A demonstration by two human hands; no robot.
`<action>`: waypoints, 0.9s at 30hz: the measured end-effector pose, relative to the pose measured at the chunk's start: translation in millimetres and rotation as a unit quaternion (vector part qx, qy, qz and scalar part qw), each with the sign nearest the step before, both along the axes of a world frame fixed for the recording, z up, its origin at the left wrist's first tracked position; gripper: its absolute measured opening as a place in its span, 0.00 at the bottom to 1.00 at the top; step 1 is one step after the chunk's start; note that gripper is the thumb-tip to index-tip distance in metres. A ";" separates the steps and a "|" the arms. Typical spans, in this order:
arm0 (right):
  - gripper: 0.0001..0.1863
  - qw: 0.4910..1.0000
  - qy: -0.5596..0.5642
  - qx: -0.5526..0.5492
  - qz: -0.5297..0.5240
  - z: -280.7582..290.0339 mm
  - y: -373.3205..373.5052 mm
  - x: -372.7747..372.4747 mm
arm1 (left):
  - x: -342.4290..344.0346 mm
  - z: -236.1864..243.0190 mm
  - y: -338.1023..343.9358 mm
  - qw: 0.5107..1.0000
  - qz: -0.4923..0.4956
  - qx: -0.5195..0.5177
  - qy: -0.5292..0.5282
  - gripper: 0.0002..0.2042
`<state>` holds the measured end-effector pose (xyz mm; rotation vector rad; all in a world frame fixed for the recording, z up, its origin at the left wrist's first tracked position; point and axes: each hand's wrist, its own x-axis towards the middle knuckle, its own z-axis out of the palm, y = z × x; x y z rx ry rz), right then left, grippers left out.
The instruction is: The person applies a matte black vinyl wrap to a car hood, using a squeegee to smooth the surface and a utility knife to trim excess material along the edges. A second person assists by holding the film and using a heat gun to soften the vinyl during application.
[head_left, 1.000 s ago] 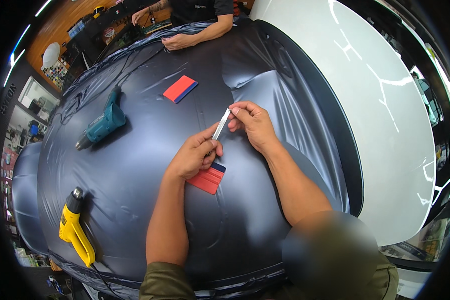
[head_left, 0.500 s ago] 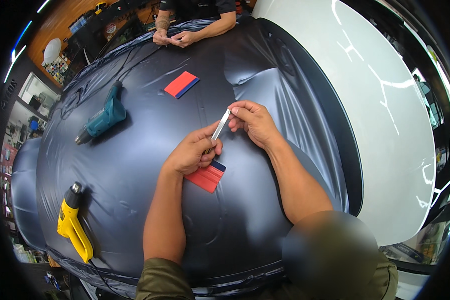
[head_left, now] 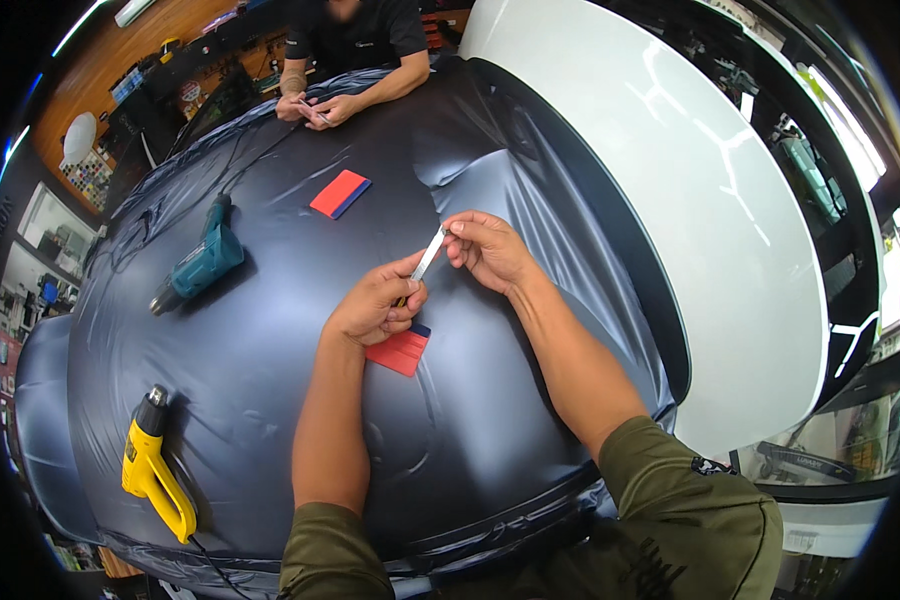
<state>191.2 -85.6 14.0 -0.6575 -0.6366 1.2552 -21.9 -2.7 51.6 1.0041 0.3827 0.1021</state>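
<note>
One slim silver knife (head_left: pixel 429 256) slanting up and right — left hand (head_left: pixel 370 306) wrapped round its lower end, right hand (head_left: pixel 490 254) pinching the top.

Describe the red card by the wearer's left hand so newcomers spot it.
Start on the dark sheet and find the person's left hand. Just below it in the picture lies the red card with a navy edge. The other red card, farther up, shows whole; this one is partly hidden.
</note>
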 end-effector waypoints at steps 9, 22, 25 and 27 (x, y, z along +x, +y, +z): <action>0.08 0.991 -0.076 -0.077 -0.076 -1.0 -55.1 7.1 | 21.0 -4.0 -24.9 0.997 -0.067 -0.025 0.018 0.31; 0.12 0.978 -0.133 -0.119 -0.106 -6.8 -62.7 11.3 | 30.9 -10.3 -31.1 0.996 -0.070 0.045 0.006 0.29; 0.12 0.983 -0.117 -0.103 -0.100 -12.2 -56.8 13.2 | 29.3 -14.7 -29.5 0.996 -0.061 0.064 -0.004 0.27; 0.11 0.982 -0.121 -0.108 -0.099 -14.4 -55.4 11.1 | 27.9 -21.2 -27.3 0.996 -0.047 0.079 -0.015 0.25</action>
